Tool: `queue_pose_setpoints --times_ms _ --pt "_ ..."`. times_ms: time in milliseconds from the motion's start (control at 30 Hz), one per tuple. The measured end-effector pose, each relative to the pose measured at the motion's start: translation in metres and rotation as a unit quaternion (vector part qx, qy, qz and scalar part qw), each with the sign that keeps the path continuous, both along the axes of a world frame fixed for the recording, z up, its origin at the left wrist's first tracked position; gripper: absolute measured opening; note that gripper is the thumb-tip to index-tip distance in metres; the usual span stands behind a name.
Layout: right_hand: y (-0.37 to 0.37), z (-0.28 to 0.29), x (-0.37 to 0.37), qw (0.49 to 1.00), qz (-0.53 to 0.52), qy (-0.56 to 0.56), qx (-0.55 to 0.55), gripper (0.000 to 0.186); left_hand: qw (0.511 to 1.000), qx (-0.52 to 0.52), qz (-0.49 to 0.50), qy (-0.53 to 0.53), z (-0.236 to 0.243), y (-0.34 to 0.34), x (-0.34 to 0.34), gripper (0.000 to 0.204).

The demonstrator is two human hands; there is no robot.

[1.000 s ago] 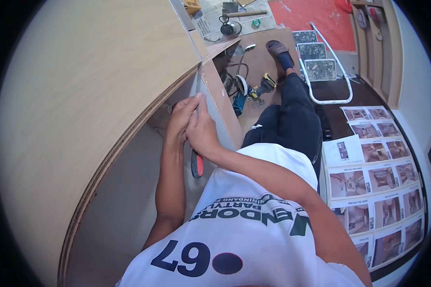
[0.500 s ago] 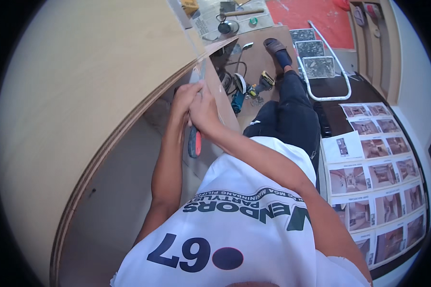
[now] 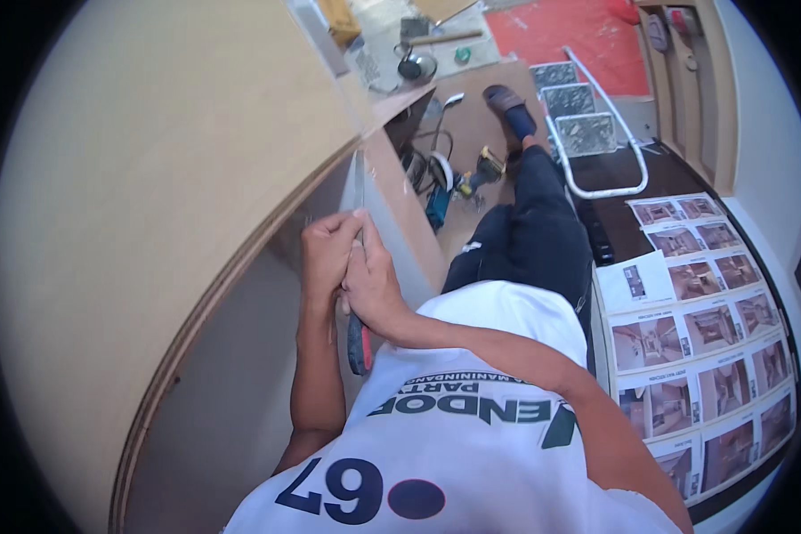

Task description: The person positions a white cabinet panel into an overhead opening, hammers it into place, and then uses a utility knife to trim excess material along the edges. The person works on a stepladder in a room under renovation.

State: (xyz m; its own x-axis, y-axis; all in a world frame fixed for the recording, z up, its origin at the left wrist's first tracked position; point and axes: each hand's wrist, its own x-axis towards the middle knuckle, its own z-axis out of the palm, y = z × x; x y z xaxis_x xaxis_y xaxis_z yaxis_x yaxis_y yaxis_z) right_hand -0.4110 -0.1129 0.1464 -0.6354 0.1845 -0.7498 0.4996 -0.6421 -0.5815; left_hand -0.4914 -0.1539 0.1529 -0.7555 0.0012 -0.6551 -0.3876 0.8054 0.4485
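Note:
A flat file (image 3: 360,185), long and narrow with a red and dark handle (image 3: 358,347), lies along the edge of a pale plywood panel (image 3: 169,116). My left hand (image 3: 329,254) is closed around its metal part. Pressed against it, my right hand (image 3: 371,283) is closed on the same file, thumb pointing away from me. The handle sticks out below both hands, close to my shirt. Fingers partly hide the middle of the file, and its far tip reaches a corner where the plywood meets a light brown board (image 3: 409,214).
Beyond my leg lie a yellow and black cordless power tool (image 3: 485,167), a teal power tool (image 3: 438,206) and cables. A white-framed step ladder (image 3: 587,125) stands far right. Printed picture sheets (image 3: 712,329) cover a dark surface at right. A hammer (image 3: 445,37) lies farther off.
Both hands have slid the file back toward me along the panel edge, so more of its metal shows beyond my fingers. The view has shifted slightly.

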Motion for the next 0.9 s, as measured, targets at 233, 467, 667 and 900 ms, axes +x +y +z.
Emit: queue_pose_setpoints --times_ms 233,467,667,900 --pt "0.039 0.013 -0.011 0.985 0.073 -0.081 -0.135 0.046 0.998 -0.012 -0.011 -0.056 -0.025 -0.014 0.006 0.027" --pt "0.006 -0.008 -0.005 0.999 0.032 -0.010 0.007 0.040 0.976 0.088 0.183 -0.084 -0.024 -0.020 0.014 0.024" --pt "0.017 -0.007 -0.024 0.994 0.004 0.036 0.108 0.045 0.992 0.073 0.077 -0.064 -0.011 -0.013 -0.007 0.026" --pt "0.068 0.005 -0.030 0.976 0.115 -0.071 -0.172 0.050 0.981 0.060 0.108 -0.150 -0.047 -0.017 -0.002 0.025"
